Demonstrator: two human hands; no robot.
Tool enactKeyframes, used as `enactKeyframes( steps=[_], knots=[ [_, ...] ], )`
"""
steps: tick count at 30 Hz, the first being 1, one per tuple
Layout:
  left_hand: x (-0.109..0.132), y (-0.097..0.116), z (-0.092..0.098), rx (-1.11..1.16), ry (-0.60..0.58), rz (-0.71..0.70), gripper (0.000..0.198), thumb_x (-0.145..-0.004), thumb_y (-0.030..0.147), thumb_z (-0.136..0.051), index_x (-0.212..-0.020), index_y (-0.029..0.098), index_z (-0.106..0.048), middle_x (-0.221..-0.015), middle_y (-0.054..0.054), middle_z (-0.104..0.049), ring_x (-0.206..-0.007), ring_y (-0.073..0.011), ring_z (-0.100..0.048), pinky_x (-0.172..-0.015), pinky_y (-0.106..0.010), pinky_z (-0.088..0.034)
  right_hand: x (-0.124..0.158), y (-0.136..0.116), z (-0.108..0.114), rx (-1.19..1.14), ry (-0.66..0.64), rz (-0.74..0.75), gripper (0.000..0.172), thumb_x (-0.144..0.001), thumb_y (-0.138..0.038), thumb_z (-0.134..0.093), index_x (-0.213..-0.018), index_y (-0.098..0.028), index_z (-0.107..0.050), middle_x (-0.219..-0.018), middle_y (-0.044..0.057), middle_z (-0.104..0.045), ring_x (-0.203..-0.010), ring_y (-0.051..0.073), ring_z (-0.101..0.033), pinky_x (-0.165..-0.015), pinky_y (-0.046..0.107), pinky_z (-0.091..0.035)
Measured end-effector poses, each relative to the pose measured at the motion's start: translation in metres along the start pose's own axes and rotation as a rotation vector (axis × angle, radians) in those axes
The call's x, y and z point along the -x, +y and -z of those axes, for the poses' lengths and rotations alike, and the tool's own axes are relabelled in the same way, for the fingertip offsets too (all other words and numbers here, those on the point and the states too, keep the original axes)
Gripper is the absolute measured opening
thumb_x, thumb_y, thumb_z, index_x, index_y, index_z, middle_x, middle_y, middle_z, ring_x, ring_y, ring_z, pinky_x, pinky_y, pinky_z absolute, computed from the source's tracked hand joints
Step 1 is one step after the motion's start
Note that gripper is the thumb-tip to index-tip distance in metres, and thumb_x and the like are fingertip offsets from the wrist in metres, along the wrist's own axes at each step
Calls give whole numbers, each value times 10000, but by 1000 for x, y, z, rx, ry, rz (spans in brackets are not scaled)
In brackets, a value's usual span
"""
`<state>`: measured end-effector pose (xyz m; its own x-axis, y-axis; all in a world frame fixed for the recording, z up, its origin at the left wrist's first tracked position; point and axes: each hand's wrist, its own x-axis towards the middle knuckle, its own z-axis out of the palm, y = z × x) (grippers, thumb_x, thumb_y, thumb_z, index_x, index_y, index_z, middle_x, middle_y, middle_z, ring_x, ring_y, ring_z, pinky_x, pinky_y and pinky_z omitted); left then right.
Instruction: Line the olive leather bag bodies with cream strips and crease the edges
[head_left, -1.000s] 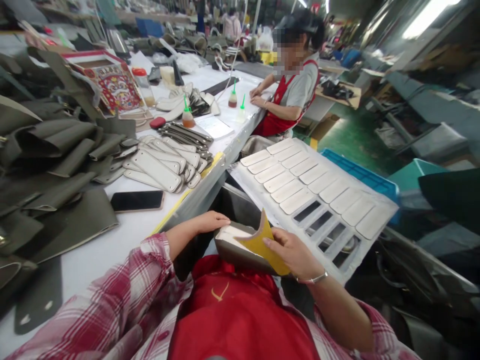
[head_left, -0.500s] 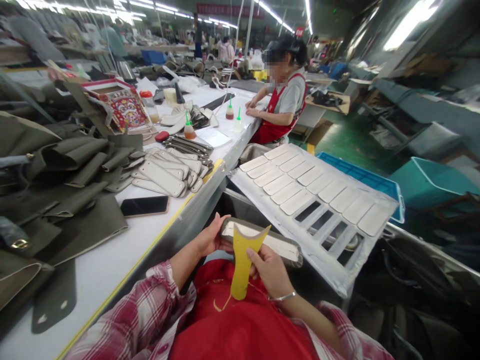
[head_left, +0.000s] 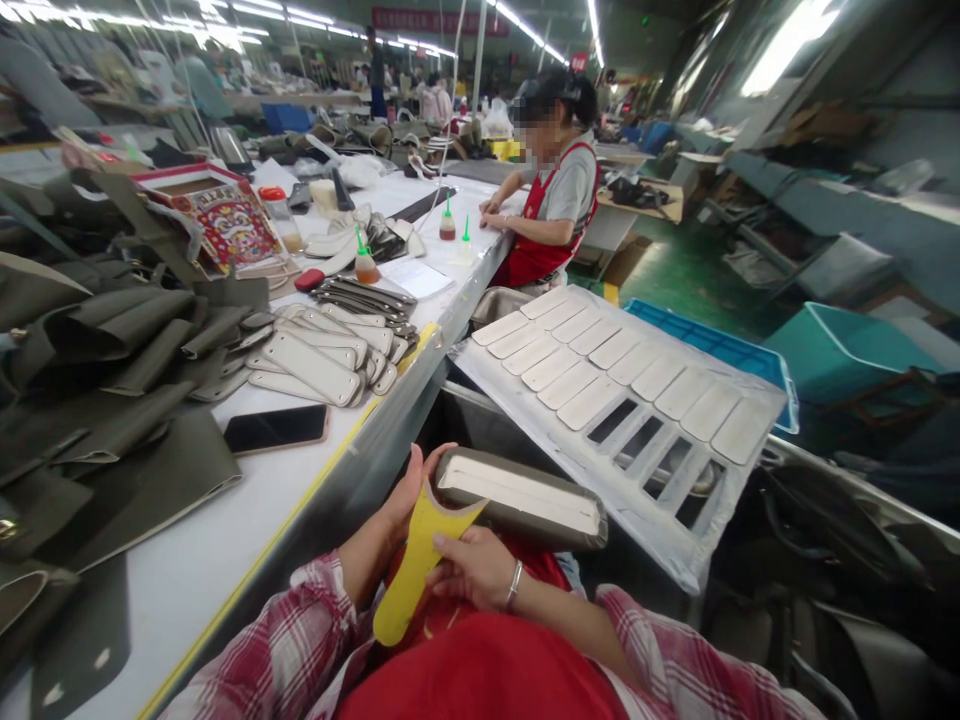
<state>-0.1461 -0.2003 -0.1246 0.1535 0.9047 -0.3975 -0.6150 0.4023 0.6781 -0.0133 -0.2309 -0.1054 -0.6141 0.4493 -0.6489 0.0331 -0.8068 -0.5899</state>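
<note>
My right hand [head_left: 476, 568] pinches a yellow template [head_left: 405, 592], a narrow strip with a curved notch at its wide top end. The notch lies against the left end of a dark grey leather bag part [head_left: 517, 525], which has a long white strip set in its upper face. At that left end, my left hand [head_left: 405, 500] grips the bag part, its thumb pointing up and some fingers hidden behind. The bag part sits tilted over my lap, its right end lower. Below the template is my red apron [head_left: 480, 670].
To the right, a white slotted board [head_left: 540, 460] carries rows of pale panels. A phone [head_left: 277, 428], stacked light-grey strips [head_left: 319, 365] and dark leather pieces [head_left: 157, 470] lie on the table at left. Beyond the board sits a co-worker [head_left: 559, 200]; a blue crate [head_left: 787, 405] stands behind it.
The yellow template has moved left and tilted, from in front of the bag part's white strip to its left end. The bag part has turned to show more of its side.
</note>
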Motion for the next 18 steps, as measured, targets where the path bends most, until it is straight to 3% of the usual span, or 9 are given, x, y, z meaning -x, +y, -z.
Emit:
enactKeyframes(
  steps=[4,9,18],
  knots=[
    [-1,0,5,2,-20,-1,703,-774,717,-274,-1292,251,-372,-1081,-63,-610,-887,-205,-606,-777,-321,-464,-10,-6,-3,-156,66,-65,218,-830,-256,-536,-928,-64,-566,-677,84,-666,-442,94,-593,-427,172,-486],
    [-3,5,10,28,-71,3,593,-818,633,-346,-1243,226,-419,-1089,-63,-605,-951,-212,-583,-826,-321,-438,-22,-10,0,-201,23,-127,258,-888,-234,-430,-1039,-45,-522,-657,104,-664,-424,130,-602,-397,205,-492],
    [-16,16,12,-65,-67,106,503,-856,555,-370,-1233,227,-428,-1101,-46,-607,-995,-210,-562,-905,-335,-385,-39,-2,12,-193,-14,-178,392,-765,-414,-605,-887,-42,-599,-493,82,-610,-429,152,-597,-432,231,-492]
  ],
)
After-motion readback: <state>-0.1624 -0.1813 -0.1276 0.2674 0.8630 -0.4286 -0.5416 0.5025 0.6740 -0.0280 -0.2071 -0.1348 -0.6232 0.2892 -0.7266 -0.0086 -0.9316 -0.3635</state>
